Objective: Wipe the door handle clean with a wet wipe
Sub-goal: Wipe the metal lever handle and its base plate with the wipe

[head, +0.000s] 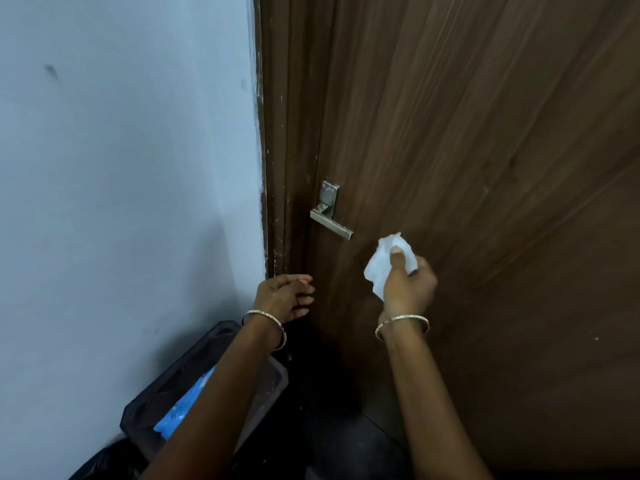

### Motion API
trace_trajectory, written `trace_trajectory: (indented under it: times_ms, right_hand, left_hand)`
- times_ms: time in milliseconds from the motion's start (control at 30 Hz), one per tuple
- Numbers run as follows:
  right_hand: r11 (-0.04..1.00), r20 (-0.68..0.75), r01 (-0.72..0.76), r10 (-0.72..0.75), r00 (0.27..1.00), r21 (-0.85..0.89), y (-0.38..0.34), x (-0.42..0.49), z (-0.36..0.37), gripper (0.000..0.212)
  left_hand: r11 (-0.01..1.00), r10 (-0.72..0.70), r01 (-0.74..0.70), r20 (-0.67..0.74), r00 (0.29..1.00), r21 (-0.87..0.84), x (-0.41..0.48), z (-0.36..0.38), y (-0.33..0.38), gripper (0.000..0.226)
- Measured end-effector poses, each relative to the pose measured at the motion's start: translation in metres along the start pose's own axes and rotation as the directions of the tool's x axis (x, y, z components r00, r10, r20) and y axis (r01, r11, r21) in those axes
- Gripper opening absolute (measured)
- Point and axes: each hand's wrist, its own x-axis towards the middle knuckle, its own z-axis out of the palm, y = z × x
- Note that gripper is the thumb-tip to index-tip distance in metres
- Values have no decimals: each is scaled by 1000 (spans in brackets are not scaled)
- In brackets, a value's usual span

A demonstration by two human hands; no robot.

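Facing a dark brown wooden door (pixel 467 168) from the head view, the person raises both hands below a metal door handle (pixel 331 225). The lever projects from a rectangular backplate (pixel 329 197) near the door's left edge and slopes down toward the right. The right hand (pixel 407 284) pinches a crumpled white wet wipe (pixel 382 263), with the thumb pressed on its front and the other fingers curled behind it; the wipe sits just below and to the right of the lever's free end, apart from it. The left hand (pixel 284 299) hovers lower, close to the door's edge beside the frame (pixel 277 150), its fingers loosely extended and holding nothing; whether they touch the wood cannot be told. Each wrist carries a thin metal bangle (pixel 401 323). A pale blue-grey wall (pixel 121 168) fills the left of the view. Under the left forearm stands a dark bin (pixel 166 393) lined with a black bag, with something blue (pixel 183 407) lying inside.
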Motion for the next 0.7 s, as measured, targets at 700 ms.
trace_trajectory:
  times_ms: [700]
  right_hand:
    - [772, 373, 519, -389, 842, -368, 39, 61, 93, 10]
  left_hand:
    - [992, -122, 122, 90, 988, -2, 157, 10, 37, 11]
